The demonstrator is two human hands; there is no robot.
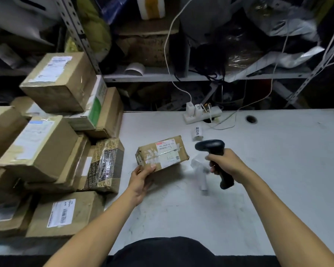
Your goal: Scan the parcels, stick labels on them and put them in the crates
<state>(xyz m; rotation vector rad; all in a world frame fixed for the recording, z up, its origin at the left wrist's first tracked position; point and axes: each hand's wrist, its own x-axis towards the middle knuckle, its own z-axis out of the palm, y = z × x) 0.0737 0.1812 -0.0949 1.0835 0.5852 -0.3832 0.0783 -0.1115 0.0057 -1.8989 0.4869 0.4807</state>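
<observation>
A small brown cardboard parcel point(162, 153) with a white shipping label on top is tilted up above the white table point(268, 170). My left hand point(141, 178) holds its near left corner, thumb on the front face. My right hand point(225, 164) grips the handle of a black barcode scanner point(212, 149), whose head points left toward the parcel's label. A blurred strip of white labels point(201, 174) lies on the table just left of the scanner handle.
Several taped cardboard parcels point(52, 147) are stacked on the left of the table. A white power strip point(202, 113) with plugs and cables sits at the back edge, a small white label roll point(198, 132) before it. Cluttered metal shelving point(162, 76) stands behind.
</observation>
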